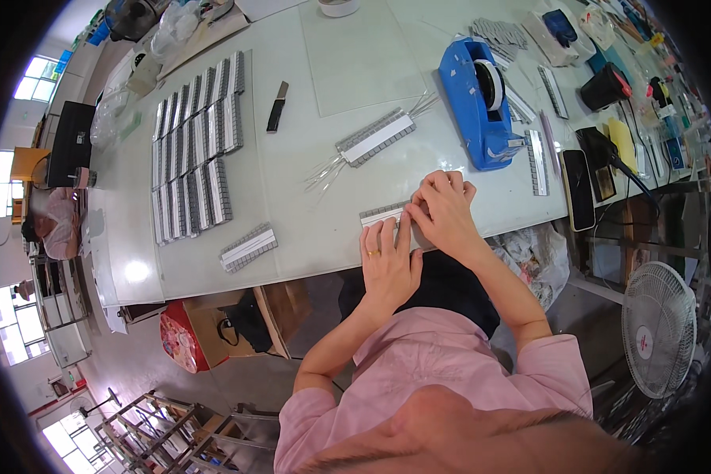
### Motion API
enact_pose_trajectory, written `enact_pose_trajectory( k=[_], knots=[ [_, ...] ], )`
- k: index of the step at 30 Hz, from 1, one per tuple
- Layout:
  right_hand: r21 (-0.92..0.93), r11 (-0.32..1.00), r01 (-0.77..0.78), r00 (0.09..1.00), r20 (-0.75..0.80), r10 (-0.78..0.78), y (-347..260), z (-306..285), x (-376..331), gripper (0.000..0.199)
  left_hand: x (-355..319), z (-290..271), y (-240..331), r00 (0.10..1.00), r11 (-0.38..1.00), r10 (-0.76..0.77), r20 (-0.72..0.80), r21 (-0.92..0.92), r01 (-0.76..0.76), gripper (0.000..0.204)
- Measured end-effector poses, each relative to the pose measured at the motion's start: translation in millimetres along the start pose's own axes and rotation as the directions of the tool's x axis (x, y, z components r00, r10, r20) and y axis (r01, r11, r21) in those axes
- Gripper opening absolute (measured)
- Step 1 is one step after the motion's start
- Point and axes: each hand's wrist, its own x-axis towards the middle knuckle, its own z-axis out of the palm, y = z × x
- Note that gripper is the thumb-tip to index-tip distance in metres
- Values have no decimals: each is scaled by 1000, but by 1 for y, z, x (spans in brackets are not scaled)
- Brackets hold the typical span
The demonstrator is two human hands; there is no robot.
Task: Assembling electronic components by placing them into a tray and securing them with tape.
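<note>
A grey segmented strip with a white band (384,213) lies near the table's front edge, partly under my fingers. The fingers of my left hand (389,268) press on it and hold it against the table, a ring on one of them. My right hand (445,207) is closed in a pinch at the strip's right end; its fingertips touch my left index finger. What exactly lies between those fingertips is hidden. Farther off rests a similar strip (377,138) with thin wires fanning out of both ends.
Stacked strips (197,150) stand in rows at left, a single strip (248,248) in front of them. A knife (276,107) lies behind. At right are a blue tape dispenser (478,107), a loose strip (536,163), a phone (579,189) and a black cup (606,87). A fan (659,329) stands beside me.
</note>
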Motion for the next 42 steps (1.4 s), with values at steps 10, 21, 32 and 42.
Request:
enact_pose_trajectory(
  k=[10,21,32,42],
  knots=[
    [-114,993,43,981,-185,-64,1,-25,-1,13,1,3,1,1000,998,1,3,61,-1,67],
    [-208,978,-6,988,-155,-27,84,-164,50,13,0,5,-1,1000,994,16,-1,112,-16,82],
    [-367,909,-197,880,-475,-1,60,-119,13,10,0,4,-1,1000,992,8,20,129,-10,83],
    [192,981,-31,996,-71,45,32,-34,-15,9,4,0,0,1000,983,27,7,179,-28,80]
  ],
)
